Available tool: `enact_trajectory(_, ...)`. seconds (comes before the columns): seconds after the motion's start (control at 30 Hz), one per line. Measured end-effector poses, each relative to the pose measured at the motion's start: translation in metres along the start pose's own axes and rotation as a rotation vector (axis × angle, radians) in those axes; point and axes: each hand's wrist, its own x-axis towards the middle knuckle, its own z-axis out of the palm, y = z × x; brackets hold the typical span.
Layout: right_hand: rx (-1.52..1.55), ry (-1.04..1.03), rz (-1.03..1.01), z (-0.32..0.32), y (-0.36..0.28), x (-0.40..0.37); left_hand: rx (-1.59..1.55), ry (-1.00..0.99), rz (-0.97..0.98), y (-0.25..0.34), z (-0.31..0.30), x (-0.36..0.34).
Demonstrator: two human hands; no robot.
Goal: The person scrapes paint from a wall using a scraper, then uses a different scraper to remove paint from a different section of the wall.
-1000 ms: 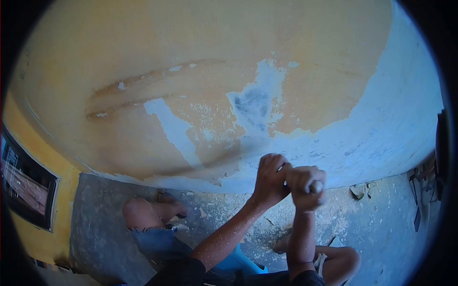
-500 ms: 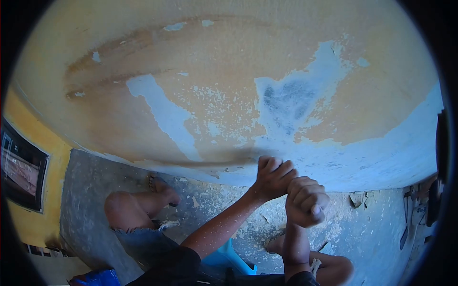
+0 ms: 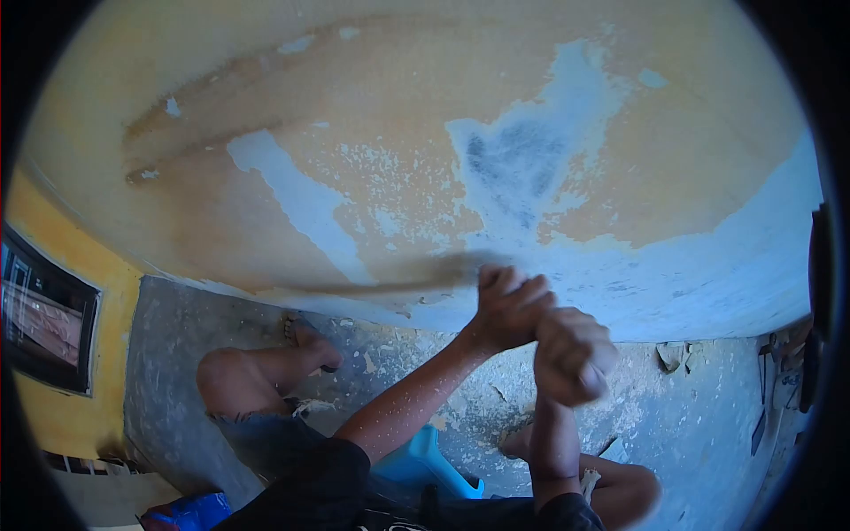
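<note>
Wall [image 3: 425, 168], partly peeled, lies just beyond the left hand [image 3: 512, 310], which I see nearer it than the right hand [image 3: 574, 356]; both curl into fists, anything held hidden from me.

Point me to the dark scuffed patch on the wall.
In the head view, the dark scuffed patch is right of centre in the upper half, within a whitish area of the wall, directly above the left hand.
</note>
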Motion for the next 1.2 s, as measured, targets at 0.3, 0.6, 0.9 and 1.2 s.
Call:
enact_trajectory(0.3,0.024,0.026,0.038,-0.002,0.002,-0.011,0.028,-0.043,-0.059,-0.001,0.005,-0.016)
enact_trajectory(0.6,-0.043,-0.232,-0.027,0.019,0.012,-0.056,-0.048,-0.229,-0.179,0.001,-0.042,-0.073)
enact_trajectory(0.9,-0.610,-0.118,0.446,0.075,-0.001,-0.063,-0.616,-0.253,-0.918,0.044,-0.183,-0.112)
enact_trajectory(1.2,-0.441,-0.114,0.374,0.131,0.008,-0.050,-0.388,-0.424,-0.733,-0.002,-0.207,0.022)
